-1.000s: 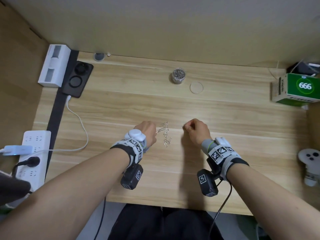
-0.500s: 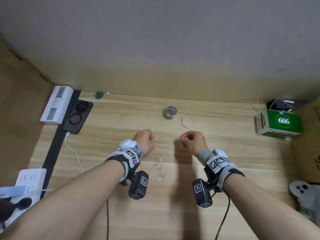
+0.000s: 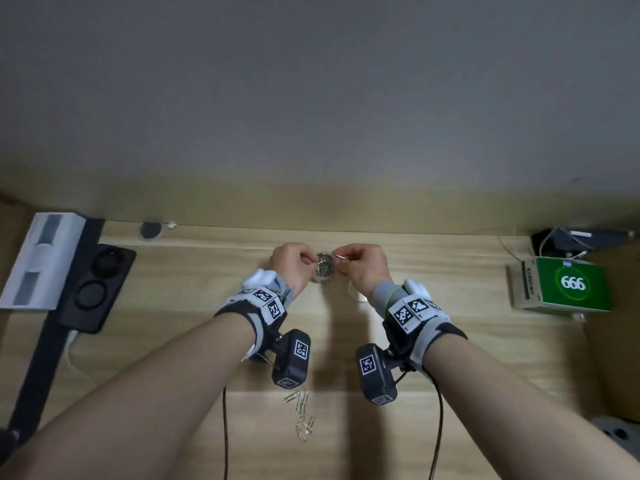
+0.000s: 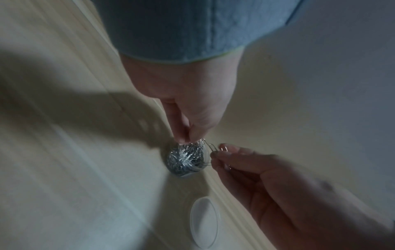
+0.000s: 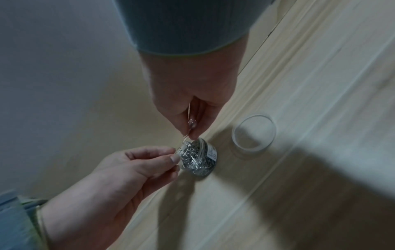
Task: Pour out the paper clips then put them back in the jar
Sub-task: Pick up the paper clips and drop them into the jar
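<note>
jar [image 3: 325, 268]: far centre, open, full of clips
left hand [image 3: 290, 263]: you pinch clips over its mouth
right hand [image 3: 363, 266]: you pinch a clip [image 4: 212, 146] at its rim
loose clips [image 3: 302, 415]: near edge

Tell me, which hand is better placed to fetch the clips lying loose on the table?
Left, probably. The left hand and right hand both pinch clips at the jar, but the loose clips lie nearer the left wrist.
</note>
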A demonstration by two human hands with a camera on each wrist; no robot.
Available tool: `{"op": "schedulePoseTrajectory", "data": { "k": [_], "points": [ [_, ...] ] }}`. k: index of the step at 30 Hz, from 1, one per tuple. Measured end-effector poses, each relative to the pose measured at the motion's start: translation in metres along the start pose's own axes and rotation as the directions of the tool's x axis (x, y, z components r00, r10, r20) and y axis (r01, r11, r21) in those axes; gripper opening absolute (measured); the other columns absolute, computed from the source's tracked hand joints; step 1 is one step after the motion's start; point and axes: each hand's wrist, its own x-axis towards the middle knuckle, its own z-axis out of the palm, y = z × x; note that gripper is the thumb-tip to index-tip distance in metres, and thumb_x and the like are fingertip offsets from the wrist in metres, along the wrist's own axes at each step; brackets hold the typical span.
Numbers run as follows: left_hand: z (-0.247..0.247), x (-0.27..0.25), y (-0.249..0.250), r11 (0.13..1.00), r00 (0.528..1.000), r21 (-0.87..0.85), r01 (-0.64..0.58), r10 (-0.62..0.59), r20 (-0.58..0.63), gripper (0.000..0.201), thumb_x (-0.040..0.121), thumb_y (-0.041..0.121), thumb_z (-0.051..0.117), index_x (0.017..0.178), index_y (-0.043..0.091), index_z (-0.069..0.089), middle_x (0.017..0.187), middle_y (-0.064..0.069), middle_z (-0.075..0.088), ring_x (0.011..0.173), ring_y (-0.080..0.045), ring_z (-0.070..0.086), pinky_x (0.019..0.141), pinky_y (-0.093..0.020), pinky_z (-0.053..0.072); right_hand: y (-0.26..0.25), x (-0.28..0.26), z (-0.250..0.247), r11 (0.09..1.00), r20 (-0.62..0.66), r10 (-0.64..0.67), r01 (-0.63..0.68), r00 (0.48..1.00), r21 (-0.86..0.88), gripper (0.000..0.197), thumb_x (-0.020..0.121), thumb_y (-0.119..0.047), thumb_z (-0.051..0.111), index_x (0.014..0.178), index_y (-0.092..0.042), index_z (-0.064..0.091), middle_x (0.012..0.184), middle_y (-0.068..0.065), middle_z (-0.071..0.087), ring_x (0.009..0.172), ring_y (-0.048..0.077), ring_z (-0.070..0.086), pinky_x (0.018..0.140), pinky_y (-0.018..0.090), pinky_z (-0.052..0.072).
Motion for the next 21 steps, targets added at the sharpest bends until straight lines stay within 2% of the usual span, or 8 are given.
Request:
{"op": "schedulePoseTrajectory", "data": {
  "k": [2, 5, 7, 9, 12, 16, 18, 21],
  "points": [
    [0.000, 0.002, -0.002, 1.000, 1.000, -0.022, 0.009, -0.009, 0.010, 0.014, 0.070, 0.008, 0.073, 0.074, 0.021, 0.075, 0.066, 0.009, 0.069, 0.062, -0.003, 0.062, 0.056, -0.016, 0.048, -0.001, 0.003, -0.001, 1.000, -0.015, 0.012, -0.012, 1.000, -0.015, 0.023, 0.077, -0.004, 0.076, 0.067, -0.024, 0.074, 0.075, 0.002, 0.074, 0.073, 0.018, 0.067, 0.084, 0.036, 0.059],
    [0.003, 0.003, -0.005, 0.996, 0.998, -0.088, 0.004, 0.001, 0.059, 0.019, 0.069, 0.000, 0.074, 0.079, 0.016, 0.074, 0.073, 0.002, 0.071, 0.061, -0.004, 0.061, 0.059, -0.013, 0.049, -0.003, 0.005, -0.001, 0.998, -0.009, 0.029, -0.029, 1.000, 0.057, 0.023, 0.081, -0.002, 0.071, 0.069, -0.020, 0.075, 0.084, 0.010, 0.076, 0.080, 0.022, 0.069, 0.087, 0.040, 0.060],
    [0.003, 0.001, -0.006, 0.994, 0.998, -0.112, -0.005, 0.012, 0.062, 0.020, 0.069, -0.002, 0.073, 0.082, 0.014, 0.074, 0.073, 0.001, 0.069, 0.059, -0.002, 0.059, 0.055, -0.004, 0.042, -0.005, 0.001, 0.000, 0.993, 0.001, 0.047, -0.046, 0.999, 0.110, 0.024, 0.086, 0.002, 0.068, 0.072, -0.017, 0.074, 0.087, 0.014, 0.074, 0.084, 0.026, 0.069, 0.090, 0.042, 0.059],
    [0.003, -0.002, -0.005, 0.992, 0.999, -0.123, 0.001, 0.005, 0.054, 0.020, 0.069, -0.001, 0.073, 0.083, 0.014, 0.074, 0.072, 0.003, 0.069, 0.060, -0.005, 0.061, 0.053, -0.003, 0.040, -0.006, -0.001, 0.001, 0.988, 0.010, 0.059, -0.060, 0.998, 0.144, 0.019, 0.088, 0.003, 0.065, 0.078, -0.011, 0.073, 0.088, 0.016, 0.072, 0.084, 0.027, 0.068, 0.089, 0.040, 0.058],
    [0.002, -0.002, -0.008, 0.992, 1.000, -0.125, 0.007, -0.004, 0.021, 0.019, 0.069, 0.001, 0.074, 0.082, 0.015, 0.074, 0.073, 0.003, 0.071, 0.064, -0.010, 0.066, 0.052, -0.005, 0.041, -0.006, -0.005, 0.000, 0.986, 0.017, 0.056, -0.058, 0.998, 0.153, 0.015, 0.089, 0.003, 0.063, 0.084, -0.007, 0.074, 0.089, 0.015, 0.071, 0.082, 0.024, 0.066, 0.084, 0.034, 0.057],
    [-0.002, -0.007, -0.011, 0.991, 1.000, -0.133, -0.019, 0.016, -0.020, 0.012, 0.072, 0.008, 0.076, 0.077, 0.019, 0.073, 0.071, 0.003, 0.072, 0.063, -0.010, 0.067, 0.058, -0.019, 0.050, -0.007, -0.007, 0.000, 0.993, 0.043, 0.038, -0.043, 0.998, 0.111, 0.019, 0.090, -0.003, 0.063, 0.083, -0.016, 0.075, 0.095, 0.015, 0.075, 0.084, 0.022, 0.068, 0.084, 0.033, 0.054],
    [-0.006, -0.011, -0.013, 0.986, 0.999, -0.159, -0.040, 0.037, -0.023, 0.007, 0.075, 0.011, 0.077, 0.076, 0.018, 0.074, 0.071, 0.002, 0.073, 0.062, -0.008, 0.066, 0.060, -0.018, 0.050, -0.008, -0.007, 0.002, 0.990, 0.060, 0.038, -0.045, 0.998, 0.135, 0.022, 0.090, -0.001, 0.060, 0.082, -0.017, 0.075, 0.096, 0.014, 0.075, 0.087, 0.023, 0.068, 0.085, 0.032, 0.053],
    [-0.012, -0.016, -0.016, 0.984, 0.999, -0.174, -0.033, 0.028, -0.035, 0.005, 0.076, 0.010, 0.076, 0.077, 0.016, 0.074, 0.070, 0.002, 0.071, 0.063, -0.009, 0.065, 0.063, -0.020, 0.051, -0.011, -0.013, 0.003, 0.989, 0.071, 0.033, -0.043, 0.997, 0.141, 0.024, 0.089, 0.000, 0.057, 0.093, -0.015, 0.075, 0.102, 0.012, 0.075, 0.096, 0.023, 0.071, 0.083, 0.026, 0.052]
  ]
}}
